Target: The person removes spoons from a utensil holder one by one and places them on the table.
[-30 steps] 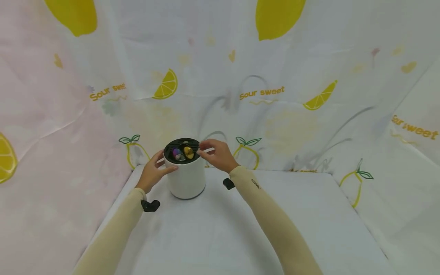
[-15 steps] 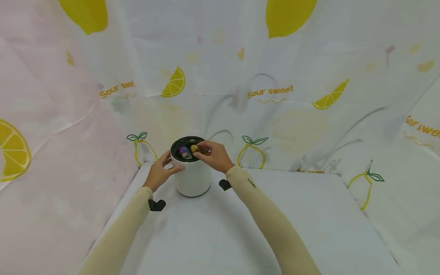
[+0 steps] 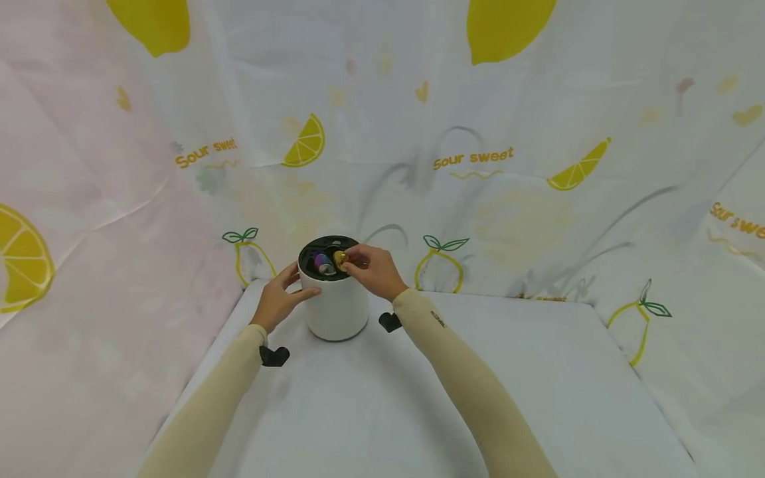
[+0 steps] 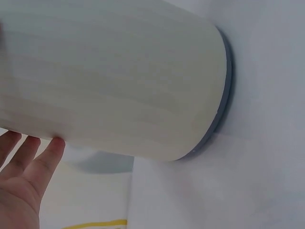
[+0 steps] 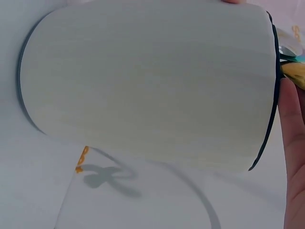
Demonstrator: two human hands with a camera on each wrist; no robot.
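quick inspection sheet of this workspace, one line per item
surface: table covered by a white cloth, flat, with light creases.
job's things: white cylindrical holder with a black slotted top standing upright; small gold capsule-like piece and purple one at its top.
clutter: nothing seen.
hands: left hand rests on the holder's side with fingers fairly straight; right hand pinches the gold piece at the holder's top.
cables: nothing seen; small black wrist-mounted units on both forearms.
surroundings: white and pink lemon-print curtain reading "Sour sweet" behind and at both sides.
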